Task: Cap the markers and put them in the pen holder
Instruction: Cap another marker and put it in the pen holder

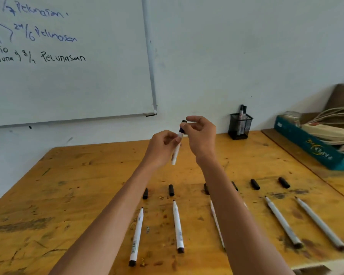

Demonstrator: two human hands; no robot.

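Above the wooden table my left hand (163, 148) grips the white barrel of a marker (176, 153), held nearly upright. My right hand (202, 133) pinches the black cap (182, 127) at the marker's top end. Several uncapped white markers (178, 225) lie in a row on the table near me, each with a loose black cap (171, 190) lying beyond its tip. My right forearm hides part of one marker and some caps. A black mesh pen holder (240, 127) stands at the back against the wall with two markers in it.
A whiteboard (68, 86) with handwriting hangs on the wall at the left. At the right, on an adjoining table, lies a teal cardboard box (306, 143) holding cables and papers. The table's near edge runs along the bottom right.
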